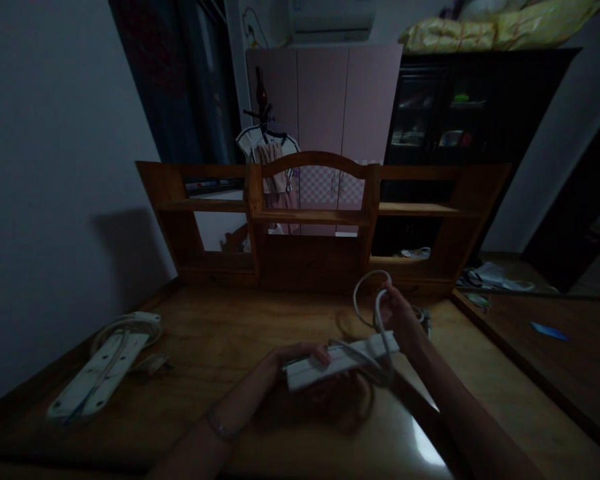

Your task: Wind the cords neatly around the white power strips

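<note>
Cord winding, by my judgement partway along. From my remote station I see the white power strip held tilted above the wooden surface. The left hand clasps its left end, thumb on top; the right hand has its fingers pinching the pale cord. Done, apparently: some cord crosses the strip's right part. Left: a loose loop near the right hand (its plug I cannot make out). A second strip rests at left, cord coiled at its far end.

White power strip, looped cord
</note>
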`<control>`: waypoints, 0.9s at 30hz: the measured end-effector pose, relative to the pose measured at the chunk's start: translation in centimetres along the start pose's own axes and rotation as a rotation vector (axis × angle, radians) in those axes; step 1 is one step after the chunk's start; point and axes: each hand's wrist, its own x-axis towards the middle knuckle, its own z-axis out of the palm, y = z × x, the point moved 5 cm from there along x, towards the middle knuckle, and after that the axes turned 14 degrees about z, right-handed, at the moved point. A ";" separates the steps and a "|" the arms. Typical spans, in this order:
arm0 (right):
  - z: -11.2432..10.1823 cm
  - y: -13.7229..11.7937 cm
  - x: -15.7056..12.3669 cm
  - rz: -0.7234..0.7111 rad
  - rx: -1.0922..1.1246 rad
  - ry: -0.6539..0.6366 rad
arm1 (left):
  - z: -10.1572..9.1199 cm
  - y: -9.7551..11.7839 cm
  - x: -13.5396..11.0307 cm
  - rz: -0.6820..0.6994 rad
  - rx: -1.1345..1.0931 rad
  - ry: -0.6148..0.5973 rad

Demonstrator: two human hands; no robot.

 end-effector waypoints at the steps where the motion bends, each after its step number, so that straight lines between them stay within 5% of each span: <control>1: -0.5 -1.4 -0.2 -0.048 0.056 0.005 | 0.1 0.2 0.6 -0.024 0.009 -0.054; 4: -2.5 -4.2 -0.5 -0.138 0.115 0.070 | 0.0 1.8 2.7 0.096 -0.037 -0.128; 8: -3.9 -4.0 0.0 -0.164 0.050 0.123 | -1.6 4.3 3.6 0.443 -0.127 0.165; 14: -2.6 -1.4 0.9 -0.215 -0.136 0.064 | -2.2 5.6 2.2 0.530 -0.224 0.353; 20: -2.7 0.4 1.5 -0.257 -0.180 0.035 | -1.9 4.3 2.6 0.433 -0.266 0.247; 27: -2.7 2.3 2.7 -0.154 -0.248 0.069 | -0.4 2.8 3.9 0.299 -0.113 -0.091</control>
